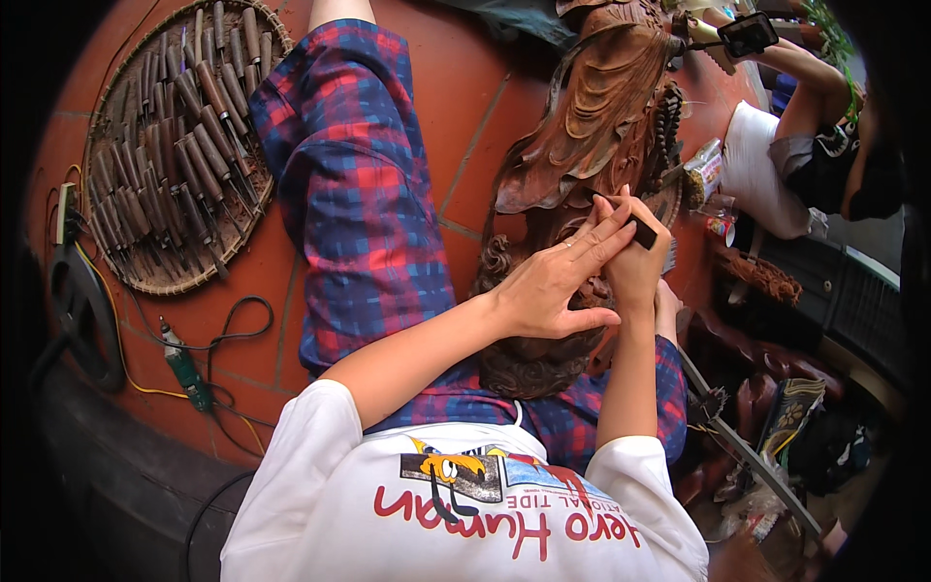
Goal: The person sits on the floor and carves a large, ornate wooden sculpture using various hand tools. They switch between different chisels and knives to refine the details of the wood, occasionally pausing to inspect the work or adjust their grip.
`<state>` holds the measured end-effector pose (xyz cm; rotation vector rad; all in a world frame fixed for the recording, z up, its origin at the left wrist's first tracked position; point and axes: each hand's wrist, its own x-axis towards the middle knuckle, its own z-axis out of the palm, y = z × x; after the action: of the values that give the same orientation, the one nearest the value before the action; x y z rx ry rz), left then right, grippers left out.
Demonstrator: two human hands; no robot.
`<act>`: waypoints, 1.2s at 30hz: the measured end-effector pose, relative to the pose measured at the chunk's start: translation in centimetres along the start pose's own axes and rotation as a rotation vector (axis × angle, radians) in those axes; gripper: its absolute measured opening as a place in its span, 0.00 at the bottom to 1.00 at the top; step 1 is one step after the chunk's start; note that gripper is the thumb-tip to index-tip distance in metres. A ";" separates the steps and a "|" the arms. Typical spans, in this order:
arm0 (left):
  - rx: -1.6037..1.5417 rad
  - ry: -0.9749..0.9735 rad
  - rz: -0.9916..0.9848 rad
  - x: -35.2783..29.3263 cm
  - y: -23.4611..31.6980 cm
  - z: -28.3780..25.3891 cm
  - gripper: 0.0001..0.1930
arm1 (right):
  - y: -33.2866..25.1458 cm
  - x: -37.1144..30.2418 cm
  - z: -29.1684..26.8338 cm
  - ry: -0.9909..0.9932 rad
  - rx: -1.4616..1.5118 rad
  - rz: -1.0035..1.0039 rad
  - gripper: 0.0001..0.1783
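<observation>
A carved brown wooden statue (585,126) with draped folds lies between my legs, its curled lower carving (533,364) close to my lap. My right hand (635,254) is closed over the statue around a small dark piece with a flat rectangular end (643,232); the rest of that piece is hidden, so its kind cannot be told. Across the carving reaches my left hand (553,291), its fingers stretched and together, thumb apart. Its fingertips rest against the fingers of my right hand. Both hands cover part of the carving beneath them.
At far left, a round woven tray (160,283) holds many wooden-handled carving tools (208,145). Near it lie a green rotary tool (184,364) and looping cords. Another person (766,160) sits at right, near a phone on a mount (748,35) and a long metal bar (756,461).
</observation>
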<state>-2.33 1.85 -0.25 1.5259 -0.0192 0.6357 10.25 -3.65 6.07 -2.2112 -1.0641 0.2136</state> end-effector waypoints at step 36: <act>0.043 -0.036 0.021 0.3 0.3 0.2 0.51 | 0.3 -1.3 -0.3 0.031 0.072 0.140 0.05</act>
<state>-2.12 1.75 0.18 1.5803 -0.0491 0.6283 9.72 -4.86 5.96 -2.2184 -0.8718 0.2737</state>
